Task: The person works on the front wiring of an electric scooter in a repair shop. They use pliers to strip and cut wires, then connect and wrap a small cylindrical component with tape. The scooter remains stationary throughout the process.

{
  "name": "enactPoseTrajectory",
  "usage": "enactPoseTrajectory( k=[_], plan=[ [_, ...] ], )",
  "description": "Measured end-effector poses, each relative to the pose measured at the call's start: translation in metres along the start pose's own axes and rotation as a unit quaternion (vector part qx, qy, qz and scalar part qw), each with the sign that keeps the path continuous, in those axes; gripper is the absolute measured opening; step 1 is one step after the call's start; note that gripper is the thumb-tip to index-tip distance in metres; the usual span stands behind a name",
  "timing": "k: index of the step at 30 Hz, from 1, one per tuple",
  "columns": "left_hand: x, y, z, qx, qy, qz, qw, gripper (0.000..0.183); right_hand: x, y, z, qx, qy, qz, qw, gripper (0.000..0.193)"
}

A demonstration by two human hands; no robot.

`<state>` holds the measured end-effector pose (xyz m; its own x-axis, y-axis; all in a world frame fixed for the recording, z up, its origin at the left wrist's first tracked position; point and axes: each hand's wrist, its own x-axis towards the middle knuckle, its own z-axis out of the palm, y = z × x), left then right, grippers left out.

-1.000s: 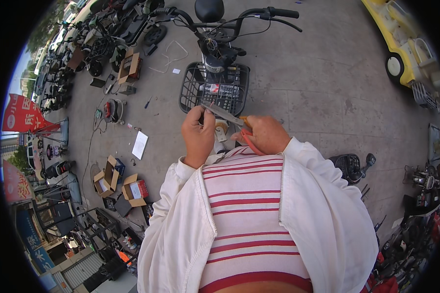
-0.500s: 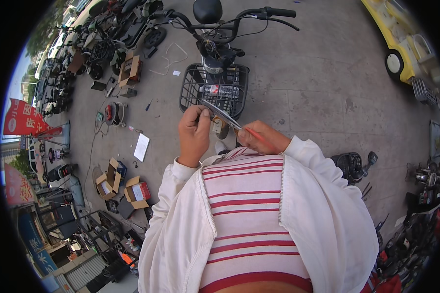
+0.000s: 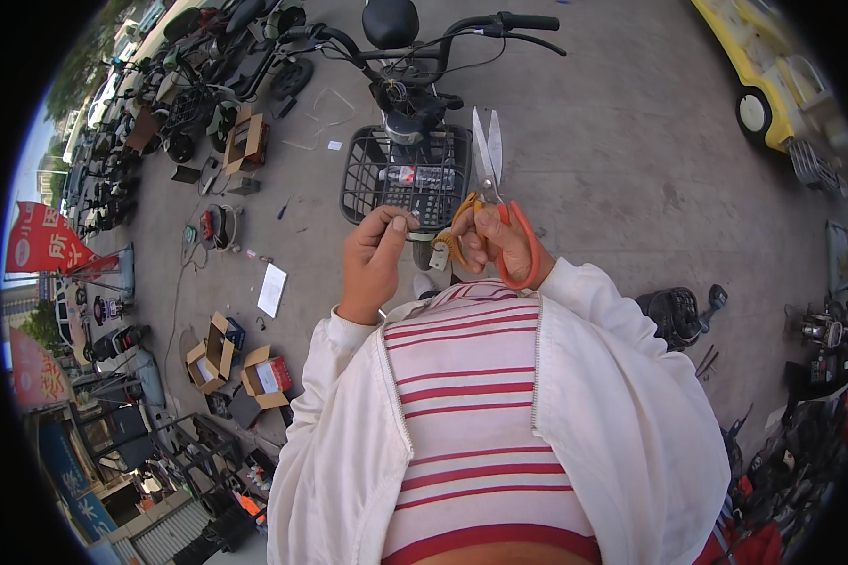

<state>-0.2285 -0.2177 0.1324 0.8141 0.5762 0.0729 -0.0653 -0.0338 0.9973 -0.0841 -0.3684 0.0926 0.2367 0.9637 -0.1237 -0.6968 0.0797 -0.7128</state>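
My right hand (image 3: 504,240) grips scissors (image 3: 488,160) by their orange-red handles. Their bare metal blades point away from me and stand slightly apart, to the right of the basket. My left hand (image 3: 377,254) is closed in a pinch, thumb against fingers, at the basket's near edge; anything between the fingertips is too small to make out. Between the hands shows a yellowish-brown curved thing with a pale piece beside it, its kind unclear. Ahead is a two-wheeler's black wire basket (image 3: 356,184) with a clear bottle (image 3: 424,177) lying in it, below the handlebar (image 3: 443,56).
Opened cardboard boxes (image 3: 215,353), a white sheet (image 3: 271,290), a screwdriver (image 3: 284,207) and cables lie on the paving to the left. Parked two-wheelers (image 3: 188,104) crowd the far left. A yellow vehicle (image 3: 773,113) stands far right; a black saddle-like part (image 3: 667,315) lies nearer.
The scissors have swung from pointing left toward my left hand to pointing away from me, and their blades have parted. My left hand keeps its pinch and has barely moved.
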Motion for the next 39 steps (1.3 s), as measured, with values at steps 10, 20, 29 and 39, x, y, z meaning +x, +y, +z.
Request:
enactPoseTrajectory(
  k=[10,20,29,39],
  plan=[
    [-0.002,-0.003,0.020,-0.014,0.006,-0.062,0.998,0.013,-0.001,-0.017,0.016,-0.445,0.125,-0.161,0.872,0.030],
    [-0.002,-0.013,0.004,-0.114,0.024,-0.098,0.988,0.011,-0.008,-0.016,0.015,-0.554,0.132,-0.093,0.817,0.043],
    [-0.002,-0.012,0.008,0.017,0.085,-0.062,0.994,0.013,-0.015,-0.017,0.021,-0.669,0.131,-0.052,0.730,0.057],
    [-0.005,-0.004,0.007,0.059,0.107,-0.061,0.991,0.005,-0.012,-0.006,0.010,-0.689,0.114,-0.043,0.714,0.070]
  ],
)
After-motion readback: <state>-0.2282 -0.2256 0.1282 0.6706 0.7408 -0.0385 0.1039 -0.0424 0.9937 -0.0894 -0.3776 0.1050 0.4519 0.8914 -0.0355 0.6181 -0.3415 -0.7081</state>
